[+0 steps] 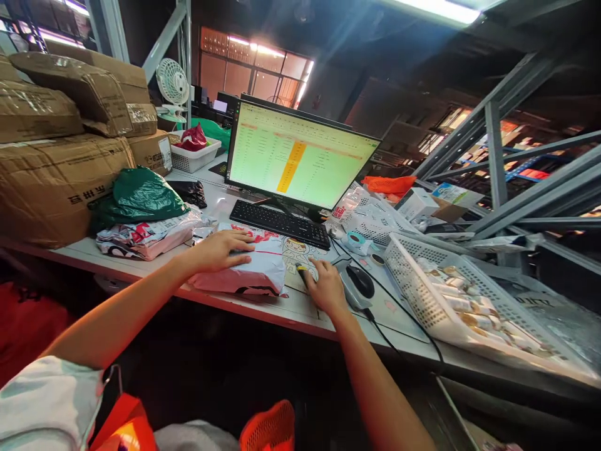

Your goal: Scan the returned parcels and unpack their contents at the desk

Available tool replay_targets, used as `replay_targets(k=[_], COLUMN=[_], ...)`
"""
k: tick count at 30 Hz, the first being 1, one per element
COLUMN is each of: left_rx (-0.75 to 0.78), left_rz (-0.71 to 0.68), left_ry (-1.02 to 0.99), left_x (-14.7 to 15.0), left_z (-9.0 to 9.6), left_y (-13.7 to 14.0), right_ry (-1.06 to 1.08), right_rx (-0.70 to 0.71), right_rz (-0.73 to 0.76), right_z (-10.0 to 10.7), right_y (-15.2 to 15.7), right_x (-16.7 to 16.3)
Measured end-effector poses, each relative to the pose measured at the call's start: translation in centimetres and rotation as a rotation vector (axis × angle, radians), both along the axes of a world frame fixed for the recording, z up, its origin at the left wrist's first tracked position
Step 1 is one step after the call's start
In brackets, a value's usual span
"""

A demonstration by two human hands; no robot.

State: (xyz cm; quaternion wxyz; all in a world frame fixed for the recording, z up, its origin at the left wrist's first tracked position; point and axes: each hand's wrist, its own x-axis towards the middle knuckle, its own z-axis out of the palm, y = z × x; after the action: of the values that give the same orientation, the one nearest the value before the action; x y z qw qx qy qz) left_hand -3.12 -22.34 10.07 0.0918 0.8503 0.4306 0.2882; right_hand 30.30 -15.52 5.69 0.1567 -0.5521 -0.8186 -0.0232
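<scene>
My left hand (220, 252) lies flat with its fingers stretched out on a white and pink plastic mailer bag (253, 272) at the desk's front edge. The bag looks filled and has red and black print. Just right of it, my right hand (325, 285) rests low over the desk with curled fingers. Between its thumb and fingers shows a small black-and-yellow tool (301, 269), mostly hidden, whose kind I cannot make out. A grey and black barcode scanner (357, 285) with a cable lies close beside that hand.
Behind the bag are a black keyboard (277, 222) and a monitor (300, 156) showing a spreadsheet. Filled bags (145, 235) and cardboard boxes (61, 188) stand left. A white basket (408, 275) of small wrapped items and a tape roll (355, 240) are right. Cables cross the desk.
</scene>
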Motion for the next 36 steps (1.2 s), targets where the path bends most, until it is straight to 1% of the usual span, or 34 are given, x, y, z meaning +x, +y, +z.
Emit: replay_targets(k=[2, 3, 5, 7, 8, 10, 12, 13, 14, 16, 18, 20, 22, 23, 25, 27, 29, 32, 34, 36], left_rx=[0.049, 0.077, 0.148, 0.229, 0.269, 0.330, 0.370, 0.393, 0.420, 0.480, 0.494, 0.382, 0.169, 0.044, -0.155, -0.265, -0.330, -0.415, -0.455, -0.503], left_rz=[-0.018, -0.016, -0.001, 0.010, 0.015, 0.037, 0.057, 0.057, 0.052, 0.036, 0.060, 0.142, 0.283, 0.366, 0.516, 0.607, 0.643, 0.651, 0.639, 0.599], left_ry=[-0.026, -0.010, 0.065, 0.159, 0.194, 0.235, 0.254, 0.261, 0.270, 0.268, 0.209, 0.080, -0.123, -0.228, -0.403, -0.521, -0.587, -0.689, -0.830, -0.979], left_x=[0.2, 0.3, 0.7, 1.0, 1.1, 1.2, 1.4, 1.5, 1.7, 2.3, 2.8, 2.7, 1.9, 1.3, -0.1, -1.1, -1.8, -1.8, -1.7, -1.7], left_z=[0.1, 0.4, 0.9, 1.2, 1.3, 1.3, 1.2, 1.2, 1.2, 0.7, -0.7, -3.3, -6.7, -8.4, -11.2, -12.7, -12.9, -12.2, -11.6, -11.2], left_y=[-0.4, -0.7, -1.2, -1.4, -1.4, -1.2, -1.6, -2.1, -3.0, -5.9, -9.5, -12.9, -15.1, -15.5, -15.3, -14.3, -13.4, -13.1, -13.3, -13.3], right_ry=[0.199, 0.277, 0.362, 0.338, 0.278, 0.090, -0.084, -0.138, -0.167, -0.185, -0.191, -0.190, -0.186, -0.184, -0.179, -0.162, -0.139, -0.122, -0.093, -0.024], right_rx=[0.065, 0.070, 0.024, -0.065, -0.122, -0.235, -0.291, -0.290, -0.277, -0.255, -0.254, -0.262, -0.274, -0.279, -0.282, -0.272, -0.262, -0.238, -0.200, -0.142], right_rz=[0.141, 0.225, 0.377, 0.495, 0.530, 0.533, 0.477, 0.450, 0.432, 0.424, 0.424, 0.426, 0.430, 0.431, 0.427, 0.424, 0.422, 0.407, 0.415, 0.456], right_z=[3.2, 4.7, 7.1, 8.2, 8.4, 8.2, 7.8, 7.6, 7.5, 7.4, 7.4, 7.5, 7.5, 7.5, 7.3, 7.1, 7.0, 7.5, 8.1, 8.6], right_y=[1.3, 1.9, 3.0, 3.6, 3.7, 3.6, 3.4, 3.4, 3.4, 3.6, 3.9, 4.1, 4.1, 4.1, 4.2, 4.4, 4.5, 3.6, 2.0, -0.4], right_x=[-2.6, -4.4, -8.5, -12.6, -14.3, -16.9, -18.1, -18.3, -18.4, -18.1, -17.9, -17.9, -18.0, -18.0, -18.1, -18.2, -18.3, -18.2, -17.6, -16.5])
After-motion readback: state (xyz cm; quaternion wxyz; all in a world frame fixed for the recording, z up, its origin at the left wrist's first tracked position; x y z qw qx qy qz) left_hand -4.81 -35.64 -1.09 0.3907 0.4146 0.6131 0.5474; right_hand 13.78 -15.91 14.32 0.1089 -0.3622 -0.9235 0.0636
